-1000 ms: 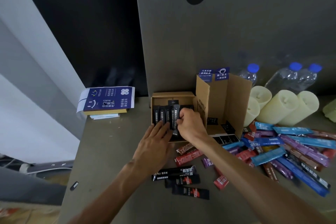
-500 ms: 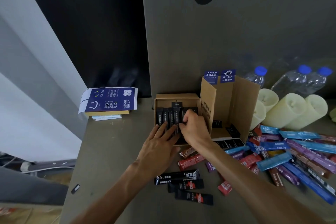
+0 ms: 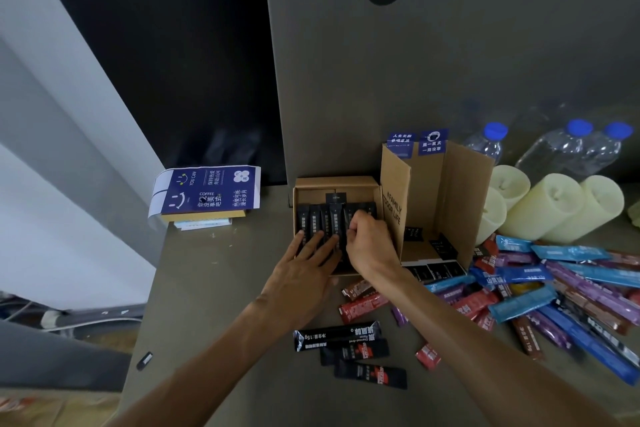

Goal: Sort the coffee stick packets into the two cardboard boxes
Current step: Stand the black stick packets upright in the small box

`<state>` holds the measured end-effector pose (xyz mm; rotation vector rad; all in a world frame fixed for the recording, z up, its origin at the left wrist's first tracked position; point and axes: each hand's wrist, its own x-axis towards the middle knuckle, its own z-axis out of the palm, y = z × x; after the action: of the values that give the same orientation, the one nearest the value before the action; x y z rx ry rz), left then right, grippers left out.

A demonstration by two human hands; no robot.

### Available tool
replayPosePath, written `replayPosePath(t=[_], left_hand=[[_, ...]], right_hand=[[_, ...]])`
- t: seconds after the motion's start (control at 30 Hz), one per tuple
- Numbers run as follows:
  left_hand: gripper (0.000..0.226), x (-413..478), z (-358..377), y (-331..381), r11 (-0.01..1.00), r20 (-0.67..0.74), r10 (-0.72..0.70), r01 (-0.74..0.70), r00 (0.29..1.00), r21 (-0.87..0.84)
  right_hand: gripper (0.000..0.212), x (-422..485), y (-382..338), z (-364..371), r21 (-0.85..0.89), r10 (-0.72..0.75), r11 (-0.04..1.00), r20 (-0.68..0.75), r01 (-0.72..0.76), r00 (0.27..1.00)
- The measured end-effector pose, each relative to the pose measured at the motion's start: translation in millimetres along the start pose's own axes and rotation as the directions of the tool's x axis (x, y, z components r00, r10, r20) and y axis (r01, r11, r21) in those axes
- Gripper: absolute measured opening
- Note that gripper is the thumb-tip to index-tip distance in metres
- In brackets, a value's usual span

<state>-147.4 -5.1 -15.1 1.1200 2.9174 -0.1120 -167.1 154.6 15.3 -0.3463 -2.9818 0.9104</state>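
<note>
The low box (image 3: 334, 182) holds a row of black sticks (image 3: 315, 222) set side by side, filling most of its width. The left hand (image 3: 304, 274) lies on the near ends of that row, fingers straight and spread, pressing them down. The right hand (image 3: 370, 246) is curled over the right end of the row and appears to pinch one black stick into the last gap; the fingertips are partly hidden, so the grip is not certain. The tall box (image 3: 460, 191) stands just beside the low one on the right. Only a few dark items show on its floor, and what they are cannot be told. On the table (image 3: 221, 288), three dark packets (image 3: 339, 336) lie near the front edge, well apart from both boxes. A large mixed pile (image 3: 554, 288) of blue, purple, red and brown sticks lies to the right, reaching the tall box's foot. Judgement: the sorting is at an early stage. One kind is nearly boxed, while the three dark packets and the whole pile are outstanding.
</note>
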Motion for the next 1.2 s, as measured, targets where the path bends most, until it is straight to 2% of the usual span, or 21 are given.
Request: replayPosePath(t=[0.17,0.33,0.47,0.53,0.63,0.73,0.9,1.07,1.2], left_hand=[[0.052,1,3,-1,1.000,-0.014,0.003,-0.003,1.000,0.002],[0.050,-11,-1,3,0.997,-0.116,-0.053,0.047,0.992,-0.054],[0.038,-37,-5,9,0.949,-0.262,-0.161,0.076,0.952,-0.306],[0.022,-55,-4,13,0.897,-0.294,-0.246,0.103,0.924,-0.429],[0.005,-74,10,24,0.829,-0.160,-0.288,0.162,0.944,-0.534],[0.007,-82,20,35,0.805,-0.052,-0.293,0.217,0.955,-0.552],[0.009,-87,15,53,0.784,-0.017,-0.292,0.229,0.956,-0.577],[0.017,-92,17,75,0.770,0.031,-0.339,0.296,0.940,-0.565],[0.014,-92,16,81,0.748,0.045,-0.375,0.331,0.926,-0.575]], right_hand=[[0.004,-1,0,-1,0.017,-0.005,1.000,-0.007,0.005,1.000],[0.013,-22,6,-10,0.109,-0.068,0.992,-0.013,0.069,0.998],[0.005,-55,26,-21,0.146,-0.082,0.987,0.056,0.073,0.995],[0.003,-72,42,-24,0.137,-0.052,0.990,0.091,0.039,0.994],[0.002,-96,61,-22,0.095,-0.048,0.995,0.136,0.036,0.990],[0.003,-114,73,-15,0.083,-0.047,0.996,0.172,0.033,0.984],[0.004,-134,87,-6,0.079,0.022,0.996,0.197,-0.039,0.980],[0.025,-145,89,-2,0.021,0.065,0.997,0.197,-0.071,0.978],[0.019,-143,88,2,0.029,0.060,0.997,0.202,-0.068,0.977]])
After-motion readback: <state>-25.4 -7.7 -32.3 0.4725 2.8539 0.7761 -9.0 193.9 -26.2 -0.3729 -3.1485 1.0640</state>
